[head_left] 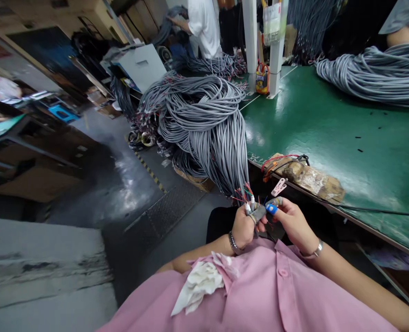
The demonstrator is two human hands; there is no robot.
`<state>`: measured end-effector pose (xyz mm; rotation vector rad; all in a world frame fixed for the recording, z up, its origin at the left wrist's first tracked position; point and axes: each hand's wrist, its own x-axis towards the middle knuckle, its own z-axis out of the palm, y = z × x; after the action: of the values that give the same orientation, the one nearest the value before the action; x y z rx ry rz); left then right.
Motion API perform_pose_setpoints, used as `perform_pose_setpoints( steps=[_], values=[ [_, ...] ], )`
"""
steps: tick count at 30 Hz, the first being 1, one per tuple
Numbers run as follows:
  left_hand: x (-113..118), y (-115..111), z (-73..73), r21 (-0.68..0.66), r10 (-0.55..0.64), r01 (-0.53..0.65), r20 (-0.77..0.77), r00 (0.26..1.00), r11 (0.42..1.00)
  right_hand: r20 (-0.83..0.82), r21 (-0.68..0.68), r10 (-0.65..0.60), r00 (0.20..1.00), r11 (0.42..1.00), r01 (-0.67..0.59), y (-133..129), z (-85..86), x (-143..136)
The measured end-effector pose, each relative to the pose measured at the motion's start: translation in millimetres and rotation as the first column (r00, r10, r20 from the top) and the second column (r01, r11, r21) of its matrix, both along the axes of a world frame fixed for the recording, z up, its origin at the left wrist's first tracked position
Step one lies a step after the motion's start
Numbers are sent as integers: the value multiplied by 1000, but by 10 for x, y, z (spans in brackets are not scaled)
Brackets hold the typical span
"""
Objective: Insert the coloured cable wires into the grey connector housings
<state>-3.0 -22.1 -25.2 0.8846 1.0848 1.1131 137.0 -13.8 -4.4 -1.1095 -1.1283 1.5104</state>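
Fingering wires (pixel 248 188) at the lower end of the grey cables (pixel 221 138).
Left hand (pixel 243 227) seems closed on the white tips (pixel 248 209); right hand (pixel 294 226) curls beside it, grip unclear. Wire-end handling looks underway, calling for a fine pinch.

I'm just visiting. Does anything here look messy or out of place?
A little. Small dark scraps lie scattered on the green tabletop, like uncleared offcuts. A crumpled white tissue, perhaps cloth, bunches against the pink shirt, and the brown block near the tabletop's edge looks rough and worn.
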Motion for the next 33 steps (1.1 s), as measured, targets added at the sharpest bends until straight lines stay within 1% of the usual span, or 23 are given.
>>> perform_pose_setpoints(
  steps=[4,10,14,17,20,24,26,29,31,33],
  values=[
    [0,3,-10,11,49,-49,26,998,999,-30,-21,-14,999,1000,13,-15,-90,-13],
    [17,7,-16,-5,103,-103,69,992,995,-108,-64,-13,994,998,6,-69,-93,-54],
    [26,22,-39,-28,130,-128,100,986,991,-105,-59,-53,993,997,47,-91,-172,-82],
    [28,35,-61,-29,148,-145,128,981,989,-112,-63,-19,994,998,11,-103,-255,-110],
    [30,35,-64,-16,157,-157,141,977,988,-96,-59,32,995,998,-38,-120,-289,-123],
    [18,25,-41,2,134,-136,125,983,991,-81,-43,123,989,991,-127,-133,-282,-50],
    [0,21,-32,1,118,-119,111,987,993,-104,-65,144,984,986,-151,-118,-284,31],
    [-27,13,-32,-32,91,-88,86,992,996,-129,-98,65,990,992,-78,-59,-281,166],
    [-35,4,-36,-45,64,-61,74,995,997,-99,-69,35,994,997,-42,-9,-249,231],
    [-35,-8,-38,-38,38,-35,61,997,999,-52,-20,47,998,999,-48,35,-196,265]
  ],
)
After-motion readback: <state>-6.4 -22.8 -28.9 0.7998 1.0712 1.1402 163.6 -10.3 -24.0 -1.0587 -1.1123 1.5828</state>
